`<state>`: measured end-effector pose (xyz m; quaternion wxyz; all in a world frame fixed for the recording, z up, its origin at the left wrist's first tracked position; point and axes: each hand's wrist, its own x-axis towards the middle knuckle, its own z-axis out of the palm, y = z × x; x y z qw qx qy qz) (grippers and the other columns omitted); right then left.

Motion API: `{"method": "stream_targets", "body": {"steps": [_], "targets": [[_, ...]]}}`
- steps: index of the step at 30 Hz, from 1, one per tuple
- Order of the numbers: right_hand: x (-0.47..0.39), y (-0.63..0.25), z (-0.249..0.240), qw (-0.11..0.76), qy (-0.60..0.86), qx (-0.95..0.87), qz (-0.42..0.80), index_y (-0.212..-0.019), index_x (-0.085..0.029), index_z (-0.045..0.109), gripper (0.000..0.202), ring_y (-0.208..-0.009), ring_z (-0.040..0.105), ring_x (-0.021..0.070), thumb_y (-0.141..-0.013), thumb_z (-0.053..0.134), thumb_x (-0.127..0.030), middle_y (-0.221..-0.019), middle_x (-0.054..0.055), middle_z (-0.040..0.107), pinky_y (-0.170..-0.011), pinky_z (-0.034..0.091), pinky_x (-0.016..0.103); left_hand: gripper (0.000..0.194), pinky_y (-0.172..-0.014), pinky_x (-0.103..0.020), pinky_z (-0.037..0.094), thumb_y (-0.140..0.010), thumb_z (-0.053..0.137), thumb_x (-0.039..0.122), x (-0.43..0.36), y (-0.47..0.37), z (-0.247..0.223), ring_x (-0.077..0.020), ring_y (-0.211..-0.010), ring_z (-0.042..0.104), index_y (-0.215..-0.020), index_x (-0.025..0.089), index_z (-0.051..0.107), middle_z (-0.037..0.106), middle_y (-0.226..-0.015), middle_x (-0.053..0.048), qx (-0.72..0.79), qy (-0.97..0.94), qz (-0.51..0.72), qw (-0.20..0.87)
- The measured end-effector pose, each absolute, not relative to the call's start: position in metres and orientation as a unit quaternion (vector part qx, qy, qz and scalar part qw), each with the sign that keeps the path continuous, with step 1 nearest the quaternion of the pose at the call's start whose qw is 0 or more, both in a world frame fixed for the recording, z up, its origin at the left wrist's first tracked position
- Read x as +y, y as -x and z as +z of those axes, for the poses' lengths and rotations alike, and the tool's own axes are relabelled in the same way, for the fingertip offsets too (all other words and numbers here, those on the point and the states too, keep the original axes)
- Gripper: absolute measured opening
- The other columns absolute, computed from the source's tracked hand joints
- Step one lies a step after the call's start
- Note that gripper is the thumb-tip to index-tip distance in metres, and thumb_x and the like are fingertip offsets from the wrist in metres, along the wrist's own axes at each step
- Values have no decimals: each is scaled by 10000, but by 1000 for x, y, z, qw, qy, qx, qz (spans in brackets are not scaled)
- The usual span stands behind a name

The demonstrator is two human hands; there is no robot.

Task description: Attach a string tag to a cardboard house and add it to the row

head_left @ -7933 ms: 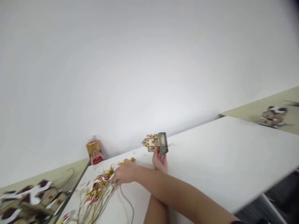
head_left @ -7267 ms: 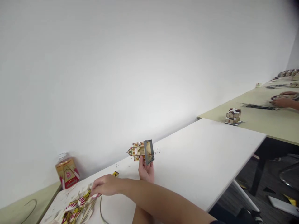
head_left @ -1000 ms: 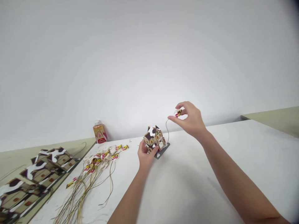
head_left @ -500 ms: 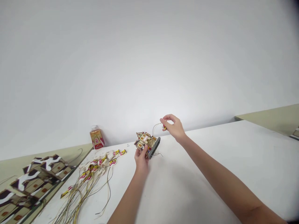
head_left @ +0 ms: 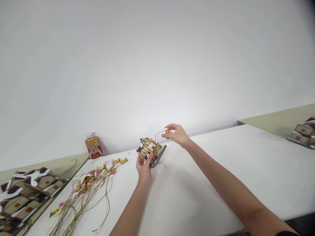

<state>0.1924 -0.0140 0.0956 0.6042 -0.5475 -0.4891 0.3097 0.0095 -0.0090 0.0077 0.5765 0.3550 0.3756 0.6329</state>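
My left hand (head_left: 144, 168) is closed round a small model house (head_left: 148, 148), which it holds tilted above the white table. The house has a tan front with windows and a dark grey base (head_left: 159, 156) along its right side. From the house a thin wire (head_left: 157, 133) curves up to a small red, white and yellow piece (head_left: 167, 130). That piece sits between the thumb and fingers of my right hand (head_left: 178, 134), a little right of the house. Loose wire ends (head_left: 162, 163) stick out below the base.
Left on the white table (head_left: 197, 190) lies a pile of similar red-and-yellow pieces (head_left: 97, 173) with long tangled wires (head_left: 73, 209). Behind it stands a bottle of amber liquid (head_left: 94, 147). Snow-roofed model houses (head_left: 29, 190) line the left ledge; another model house (head_left: 304, 132) sits at far right.
The view has shifted slightly right. My right hand has turned the small piece, so its striped face now shows. My left hand still holds the house.
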Motion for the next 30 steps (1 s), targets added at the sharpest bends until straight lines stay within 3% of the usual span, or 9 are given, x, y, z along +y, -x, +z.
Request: {"method": "stream_targets", "body": {"steps": [6,13,18,26,30], "targets": [[-13,-201,92,580,633,-513,4,-967,-224,639,282,-939,608,204,-710,686,-332,-1001,32,649,-831,477,342,552,-613,-238,536,-537,855,302,-12,-11,13,-167,-753,668,-1015,176,609,678,-962,-65,375,-332,622,602],[-31,-195,106,327,701,-605,-187,-1067,-273,625,237,-765,614,165,-898,461,-251,-1171,53,594,-556,366,271,499,-568,-229,529,-577,846,314,-17,-12,18,-161,-735,665,-1001,173,624,680,-991,-78,413,-307,609,604],[-42,-194,117,219,646,-711,-173,-1018,-281,652,250,-761,613,162,-872,478,-178,-1137,42,604,-556,347,271,522,-595,-215,528,-595,846,317,-14,-10,19,-149,-784,661,-1041,193,603,661,-1062,-75,445,-290,643,552],[-62,-191,135,269,590,-761,-14,-1083,-298,654,331,-936,601,192,-766,660,-393,-1057,7,660,-679,414,275,589,-739,-275,542,-603,827,416,-7,-7,8,-194,-957,630,-1093,206,578,612,-1134,-83,464,-376,678,429],[-58,-180,127,265,641,-720,5,-1045,-261,650,357,-903,600,225,-752,655,-466,-987,43,686,-647,397,286,614,-724,-258,536,-606,824,382,-15,-8,12,-179,-912,634,-1134,214,558,622,-1128,-72,434,-437,678,402]]}}
